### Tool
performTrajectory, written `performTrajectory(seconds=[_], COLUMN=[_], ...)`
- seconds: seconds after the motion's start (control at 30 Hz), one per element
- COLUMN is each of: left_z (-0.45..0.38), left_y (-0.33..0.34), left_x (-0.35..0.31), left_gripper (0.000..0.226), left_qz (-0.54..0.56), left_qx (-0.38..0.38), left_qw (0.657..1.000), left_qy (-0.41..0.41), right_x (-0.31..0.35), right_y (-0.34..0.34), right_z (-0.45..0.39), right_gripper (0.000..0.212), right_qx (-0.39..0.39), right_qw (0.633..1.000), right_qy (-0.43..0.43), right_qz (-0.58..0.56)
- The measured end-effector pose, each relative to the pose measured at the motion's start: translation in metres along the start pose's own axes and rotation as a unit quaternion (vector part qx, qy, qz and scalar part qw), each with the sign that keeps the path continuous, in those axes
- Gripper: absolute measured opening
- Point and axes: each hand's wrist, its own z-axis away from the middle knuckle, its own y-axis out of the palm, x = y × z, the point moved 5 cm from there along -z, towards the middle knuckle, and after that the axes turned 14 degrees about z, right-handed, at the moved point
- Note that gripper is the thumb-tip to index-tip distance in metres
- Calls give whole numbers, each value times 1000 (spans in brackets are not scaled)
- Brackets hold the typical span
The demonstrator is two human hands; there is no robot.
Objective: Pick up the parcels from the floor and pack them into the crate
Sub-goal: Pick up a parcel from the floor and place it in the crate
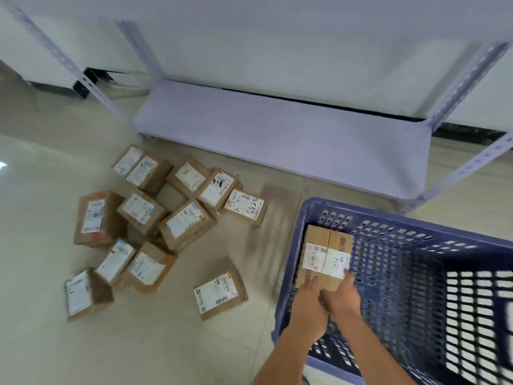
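Both your left hand [308, 301] and right hand [342, 297] grasp the parcel [324, 254] inside the blue crate [416, 245], lower right of frame.

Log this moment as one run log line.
step: placing parcel in crate | left hand: on parcel | right hand: on parcel | floor: many parcels left

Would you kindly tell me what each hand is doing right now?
Left hand: holding the parcel at its near edge, inside the blue crate.
Right hand: holding the same parcel at its near right corner.
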Motion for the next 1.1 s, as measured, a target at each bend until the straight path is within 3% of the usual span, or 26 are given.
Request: performTrajectory(seconds=[0.03, 0.13, 0.27, 0.43, 0.67, 0.9, 1.1], left_z=[6, 62, 171, 267, 369, 386, 347], left_y=[-5, -28, -85, -155, -233, -306, -423], left_x=[-2, -28, -80, -93, -92, -72, -90], left_gripper=[33, 29, 41, 52, 48, 52, 50], left_qz=[-80, -56, -16, -23, 119, 94, 56], left_qx=[-3, -17, -26, -86, -138, -131, -99], left_qw=[994, 990, 996, 995, 983, 987, 992], left_qy=[71, 128, 89, 47, 26, 27, 47], right_x=[4, 28, 61, 87, 109, 147, 241], right_y=[-8, -35, -70, -102, -125, -102, -41], right_z=[19, 81, 190, 308, 425, 474, 481], right_gripper=[76, 70, 65, 71, 72, 71, 75], right_qx=[3, 20, 31, 73, 84, 95, 84], right_qw=[1000, 996, 989, 982, 972, 976, 982], right_qy=[-15, -79, -145, -174, -219, -197, -165], right_qz=[14, 26, 24, 26, 28, 20, -26])
